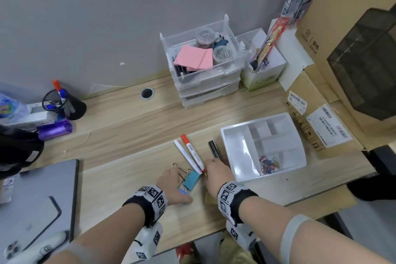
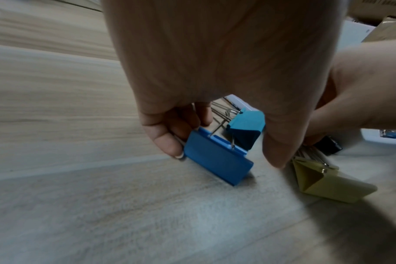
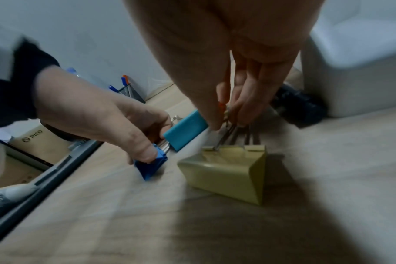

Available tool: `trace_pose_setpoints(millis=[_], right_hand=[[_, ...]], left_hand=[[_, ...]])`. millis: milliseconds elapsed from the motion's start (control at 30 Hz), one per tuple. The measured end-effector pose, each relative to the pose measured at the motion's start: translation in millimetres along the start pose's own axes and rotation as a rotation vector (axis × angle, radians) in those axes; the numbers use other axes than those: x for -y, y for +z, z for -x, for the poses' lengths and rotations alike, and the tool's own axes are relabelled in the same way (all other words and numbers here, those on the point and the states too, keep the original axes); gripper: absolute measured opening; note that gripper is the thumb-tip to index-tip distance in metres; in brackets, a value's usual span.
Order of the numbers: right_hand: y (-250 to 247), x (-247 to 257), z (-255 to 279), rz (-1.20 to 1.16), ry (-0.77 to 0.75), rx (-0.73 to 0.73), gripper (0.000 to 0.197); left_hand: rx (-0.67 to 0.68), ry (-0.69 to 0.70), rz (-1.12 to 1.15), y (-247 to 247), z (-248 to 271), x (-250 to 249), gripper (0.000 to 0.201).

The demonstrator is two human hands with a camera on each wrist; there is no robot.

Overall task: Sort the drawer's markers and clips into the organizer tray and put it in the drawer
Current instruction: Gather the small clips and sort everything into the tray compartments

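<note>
My left hand (image 1: 171, 180) pinches the wire handles of a blue binder clip (image 2: 217, 159) that touches the desk. Just beyond it lies a teal binder clip (image 1: 191, 179). My right hand (image 1: 216, 172) pinches the wire handles of a yellow binder clip (image 3: 228, 171), which also touches the desk. A white marker (image 1: 183, 150), a red-capped marker (image 1: 191, 151) and a black marker (image 1: 214, 149) lie side by side behind the hands. The white organizer tray (image 1: 227, 135) stands to the right, with several small coloured clips (image 1: 269, 164) in its front compartment.
A clear stack of drawers (image 1: 205, 83) stands at the back against the wall, its top drawer pulled out and holding pink notes and jars. Cardboard boxes (image 1: 321, 126) line the right side. A grey laptop (image 1: 40, 199) lies at the left, a black pen cup (image 1: 70, 103) behind it.
</note>
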State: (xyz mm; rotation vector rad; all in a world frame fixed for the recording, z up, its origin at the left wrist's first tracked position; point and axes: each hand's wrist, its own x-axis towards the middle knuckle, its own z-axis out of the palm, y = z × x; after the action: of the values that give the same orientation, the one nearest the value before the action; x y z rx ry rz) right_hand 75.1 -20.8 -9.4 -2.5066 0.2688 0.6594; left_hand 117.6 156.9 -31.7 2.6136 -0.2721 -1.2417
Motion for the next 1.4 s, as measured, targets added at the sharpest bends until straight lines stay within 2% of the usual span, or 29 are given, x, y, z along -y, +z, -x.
trace_pose_setpoints(millis=[200, 333, 433, 533, 633, 733, 800, 866, 933, 1033, 1100, 1166, 1233, 1266, 1333, 1399], right_hand=[[-11, 7, 4, 0.003, -0.008, -0.035, 0.017], [-48, -5, 28, -0.333, -0.016, -0.082, 0.01], [-81, -47, 42, -0.462, 0.077, -0.199, 0.013], [-104, -97, 49, -0.441, 0.26, -0.314, 0.01], [-104, -125, 52, -0.333, 0.342, -0.318, 0.009], [-95, -130, 48, -0.261, 0.352, -0.287, 0.005], [-89, -121, 48, -0.198, 0.325, -0.352, 0.02], [-87, -102, 53, -0.2, 0.211, -0.427, 0.025], [-78, -70, 57, -0.233, 0.04, -0.363, 0.018], [-48, -22, 59, -0.144, -0.113, -0.071, 0.013], [-26, 0, 55, -0.013, -0.107, 0.034, 0.027], [-7, 8, 50, 0.11, -0.038, 0.075, 0.057], [11, 12, 46, 0.186, 0.01, 0.102, 0.075], [19, 11, 44, 0.2, 0.021, 0.105, 0.074], [30, 9, 43, 0.174, 0.021, 0.089, 0.061], [34, 4, 40, 0.126, 0.018, 0.078, 0.05]], left_hand=[[0.004, 0.006, -0.005, 2, -4, 2, 0.089], [0.023, -0.002, -0.013, -1, -2, -1, 0.083], [0.079, -0.03, -0.004, -8, 0, -6, 0.08], [0.089, -0.065, 0.02, -16, 3, -16, 0.077], [0.081, -0.096, 0.035, -20, 4, -24, 0.067], [0.111, -0.092, 0.022, -24, 10, -26, 0.054], [0.1, -0.091, 0.025, -26, 17, -25, 0.038], [0.055, -0.097, 0.029, -25, 22, -25, 0.038], [0.019, -0.109, 0.012, -25, 27, -24, 0.042], [-0.012, -0.135, 0.018, -21, 29, -22, 0.041], [-0.058, -0.138, 0.07, -23, 33, -23, 0.032], [-0.107, -0.127, 0.109, -27, 37, -26, 0.022], [-0.143, -0.142, 0.139, -24, 40, -30, 0.032], [-0.148, -0.171, 0.146, -21, 40, -32, 0.05], [-0.125, -0.265, 0.135, -14, 39, -35, 0.1], [-0.072, -0.331, 0.115, -10, 35, -37, 0.12]])
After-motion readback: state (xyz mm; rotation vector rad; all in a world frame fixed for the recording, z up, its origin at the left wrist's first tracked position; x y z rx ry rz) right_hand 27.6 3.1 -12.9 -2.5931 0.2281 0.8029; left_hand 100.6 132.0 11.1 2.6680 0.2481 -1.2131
